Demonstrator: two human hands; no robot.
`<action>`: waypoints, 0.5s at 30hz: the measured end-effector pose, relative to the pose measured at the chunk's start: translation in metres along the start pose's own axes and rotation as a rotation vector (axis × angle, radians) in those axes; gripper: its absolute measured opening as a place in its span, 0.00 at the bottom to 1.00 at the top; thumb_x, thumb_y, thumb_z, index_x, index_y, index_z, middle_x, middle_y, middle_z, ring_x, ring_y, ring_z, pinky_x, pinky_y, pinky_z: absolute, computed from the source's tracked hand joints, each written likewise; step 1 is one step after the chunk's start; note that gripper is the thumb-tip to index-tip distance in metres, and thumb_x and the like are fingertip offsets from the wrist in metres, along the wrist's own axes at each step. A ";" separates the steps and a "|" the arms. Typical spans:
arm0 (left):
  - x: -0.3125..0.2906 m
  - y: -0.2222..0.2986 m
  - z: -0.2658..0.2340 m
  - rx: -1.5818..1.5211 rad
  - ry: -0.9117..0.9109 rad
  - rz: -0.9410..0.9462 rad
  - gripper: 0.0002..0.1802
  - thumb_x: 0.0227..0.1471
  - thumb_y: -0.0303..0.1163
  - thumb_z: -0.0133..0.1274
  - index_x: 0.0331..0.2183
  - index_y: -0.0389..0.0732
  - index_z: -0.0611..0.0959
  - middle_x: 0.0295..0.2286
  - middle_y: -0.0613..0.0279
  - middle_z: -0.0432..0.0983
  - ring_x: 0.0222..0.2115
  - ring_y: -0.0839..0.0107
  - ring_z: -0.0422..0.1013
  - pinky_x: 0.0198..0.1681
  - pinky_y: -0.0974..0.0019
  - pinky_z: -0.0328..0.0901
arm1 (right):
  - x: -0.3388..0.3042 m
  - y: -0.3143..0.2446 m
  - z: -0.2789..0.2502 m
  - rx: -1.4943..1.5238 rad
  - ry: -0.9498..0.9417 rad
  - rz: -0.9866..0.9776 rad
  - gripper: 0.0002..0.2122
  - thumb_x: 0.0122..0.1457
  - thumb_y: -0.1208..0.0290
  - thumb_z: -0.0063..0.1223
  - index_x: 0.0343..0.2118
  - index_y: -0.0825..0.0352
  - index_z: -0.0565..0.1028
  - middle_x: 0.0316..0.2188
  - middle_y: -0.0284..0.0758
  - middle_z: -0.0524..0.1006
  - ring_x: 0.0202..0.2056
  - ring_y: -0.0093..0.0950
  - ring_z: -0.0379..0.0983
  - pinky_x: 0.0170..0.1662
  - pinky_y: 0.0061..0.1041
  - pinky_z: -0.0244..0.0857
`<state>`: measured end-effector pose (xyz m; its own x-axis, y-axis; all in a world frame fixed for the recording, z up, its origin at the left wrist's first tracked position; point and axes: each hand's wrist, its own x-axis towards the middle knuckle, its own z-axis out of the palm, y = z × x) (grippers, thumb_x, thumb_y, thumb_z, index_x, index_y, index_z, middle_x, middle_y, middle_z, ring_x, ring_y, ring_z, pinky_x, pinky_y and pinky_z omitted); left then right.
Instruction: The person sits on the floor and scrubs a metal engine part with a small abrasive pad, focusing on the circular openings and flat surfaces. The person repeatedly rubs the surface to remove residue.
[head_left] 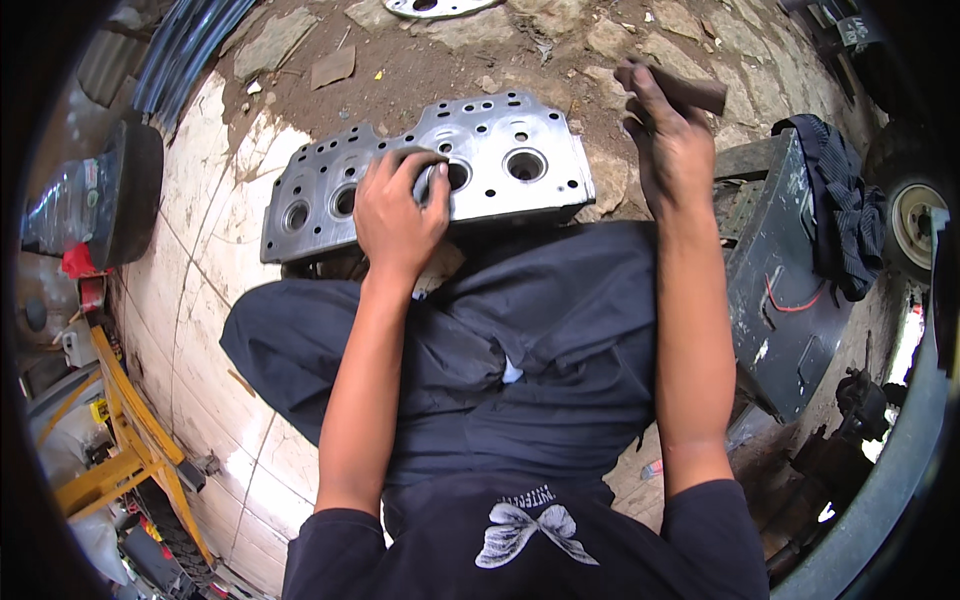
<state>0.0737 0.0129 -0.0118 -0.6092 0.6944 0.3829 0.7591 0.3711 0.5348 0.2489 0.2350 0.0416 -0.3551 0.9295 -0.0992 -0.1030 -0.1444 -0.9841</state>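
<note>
A silvery metal cylinder head (480, 185) lies in front of my crossed legs, its machined face up with a row of round bores and several small holes. My left hand (400, 205) rests over its middle, beside one bore. The fingers and thumb are curled round a small grey rounded piece (424, 186), mostly hidden by the hand, so I cannot tell its kind. Raised to the right of the cylinder head, apart from it, my right hand (672, 150) grips a dark brown, flat strip (695, 93) between thumb and fingers.
At right stands a grey metal box (785, 300) with a dark striped cloth (835, 205) over it. A yellow metal frame (125, 465) is at lower left, a dark basin (132, 190) at upper left. Stones and soil lie beyond; a round metal plate (440, 8) sits at the far edge.
</note>
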 end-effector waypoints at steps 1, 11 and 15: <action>0.002 0.003 0.000 -0.012 -0.009 0.007 0.07 0.54 0.34 0.63 0.36 0.45 0.89 0.37 0.61 0.83 0.40 0.55 0.77 0.47 0.55 0.70 | 0.000 -0.003 -0.006 0.039 -0.001 0.020 0.19 0.60 0.62 0.73 0.49 0.68 0.82 0.41 0.31 0.84 0.38 0.19 0.75 0.44 0.23 0.68; -0.024 0.058 -0.004 -0.005 -0.442 0.182 0.38 0.58 0.50 0.62 0.63 0.37 0.75 0.62 0.44 0.70 0.66 0.49 0.63 0.69 0.47 0.56 | 0.014 -0.016 -0.006 0.046 0.032 -0.023 0.19 0.68 0.60 0.62 0.55 0.68 0.80 0.49 0.33 0.83 0.40 0.19 0.71 0.48 0.22 0.65; -0.008 0.073 0.006 0.124 -0.540 0.147 0.45 0.61 0.57 0.57 0.68 0.37 0.68 0.68 0.46 0.61 0.71 0.51 0.56 0.73 0.46 0.49 | 0.025 -0.018 -0.008 0.071 0.063 -0.074 0.18 0.66 0.60 0.65 0.50 0.70 0.82 0.44 0.33 0.84 0.35 0.18 0.72 0.42 0.21 0.65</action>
<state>0.1356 0.0385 0.0197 -0.3163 0.9486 -0.0100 0.8681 0.2937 0.4001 0.2497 0.2631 0.0552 -0.2855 0.9576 -0.0380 -0.1929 -0.0963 -0.9765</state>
